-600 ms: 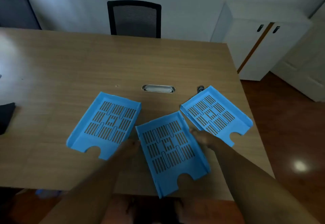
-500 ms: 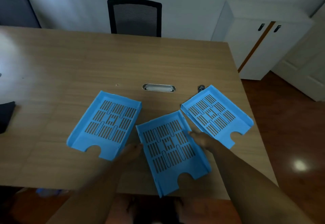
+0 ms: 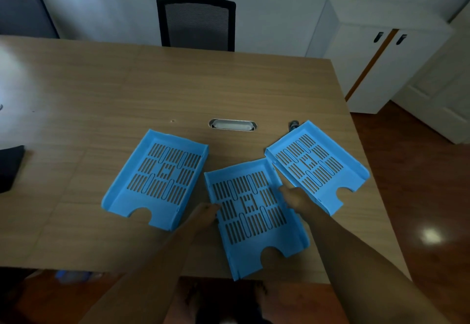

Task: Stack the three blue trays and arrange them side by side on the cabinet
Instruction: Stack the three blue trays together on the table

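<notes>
Three blue slotted trays lie on the wooden table (image 3: 127, 89). The left tray (image 3: 157, 178) and the right tray (image 3: 315, 166) lie untouched, angled away from each other. Between them is the middle tray (image 3: 251, 214), its near end reaching the table's front edge. My left hand (image 3: 203, 215) grips the middle tray's left wall. My right hand (image 3: 295, 199) grips its right wall, close to the right tray's near corner. The white cabinet (image 3: 356, 69) stands beyond the table's far right corner.
A black mesh chair (image 3: 195, 23) stands at the table's far side, and another dark chair (image 3: 23, 10) at the far left. A metal cable slot (image 3: 232, 124) sits behind the trays. A small dark object (image 3: 293, 125) lies behind the right tray. A black item (image 3: 10, 166) lies at the left edge.
Both hands have closed in on the middle tray's side walls, the left hand moving right to touch it. The trays have barely shifted.
</notes>
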